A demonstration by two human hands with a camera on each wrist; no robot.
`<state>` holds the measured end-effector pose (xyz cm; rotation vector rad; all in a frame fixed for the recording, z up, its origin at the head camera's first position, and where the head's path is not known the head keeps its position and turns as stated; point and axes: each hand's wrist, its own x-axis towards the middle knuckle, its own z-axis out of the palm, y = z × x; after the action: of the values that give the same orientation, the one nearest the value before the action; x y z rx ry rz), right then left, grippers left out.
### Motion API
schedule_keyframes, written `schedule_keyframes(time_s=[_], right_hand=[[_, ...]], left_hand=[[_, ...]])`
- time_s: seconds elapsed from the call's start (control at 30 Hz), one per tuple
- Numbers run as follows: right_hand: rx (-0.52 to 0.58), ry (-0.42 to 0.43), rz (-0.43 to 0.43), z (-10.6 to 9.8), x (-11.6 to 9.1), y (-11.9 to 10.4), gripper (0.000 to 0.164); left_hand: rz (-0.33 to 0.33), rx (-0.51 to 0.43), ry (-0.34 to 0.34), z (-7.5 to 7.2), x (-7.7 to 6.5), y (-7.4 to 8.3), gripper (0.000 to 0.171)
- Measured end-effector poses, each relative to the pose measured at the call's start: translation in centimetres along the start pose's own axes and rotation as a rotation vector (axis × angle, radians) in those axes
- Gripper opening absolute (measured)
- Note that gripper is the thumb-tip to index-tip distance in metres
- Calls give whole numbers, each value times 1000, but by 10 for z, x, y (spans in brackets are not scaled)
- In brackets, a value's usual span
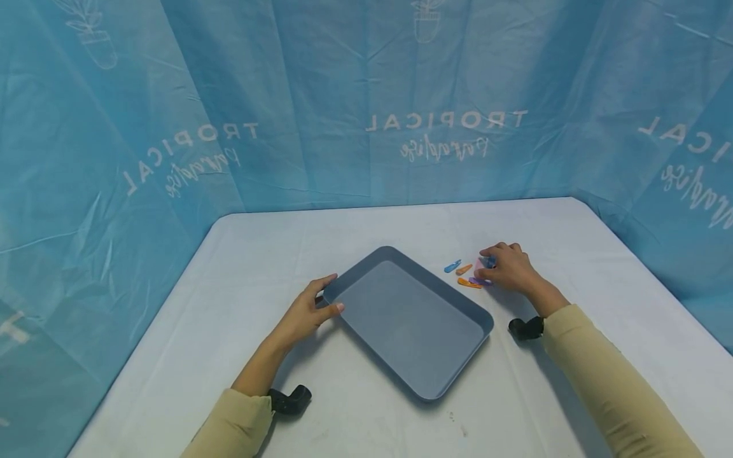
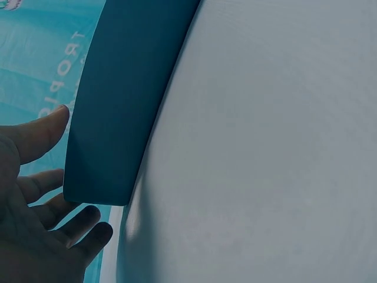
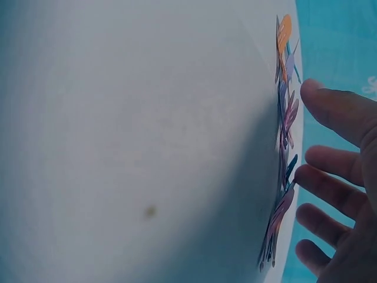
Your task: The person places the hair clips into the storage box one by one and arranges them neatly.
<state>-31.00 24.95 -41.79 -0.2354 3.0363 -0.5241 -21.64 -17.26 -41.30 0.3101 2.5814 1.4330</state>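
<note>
A blue-grey rectangular tray lies at an angle on the table. My left hand is spread around its left corner, with thumb and fingers on either side. The left wrist view shows these fingers extended by the tray's outer wall. Several snap hair clips lie in a loose cluster right of the tray, among them a blue clip, an orange clip and a purple clip. Over the cluster's right side reaches my right hand, fingers apart; it partly hides some clips.
A white cloth covers the table. Blue printed curtains stand behind it and along both sides. A dark wrist camera sits on the left wrist, another camera on the right.
</note>
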Motion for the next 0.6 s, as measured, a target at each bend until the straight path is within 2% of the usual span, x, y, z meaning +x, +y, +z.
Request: schedule_keyframes(time_s=[0.27,0.6], right_hand=[[28,-3,-15,1,2,1,54],[39,-21,12,5,3,4,54]], left_hand=[[-19,-7,-1,2,1,0,68],[10,-18,-19,3,1,-2,69]])
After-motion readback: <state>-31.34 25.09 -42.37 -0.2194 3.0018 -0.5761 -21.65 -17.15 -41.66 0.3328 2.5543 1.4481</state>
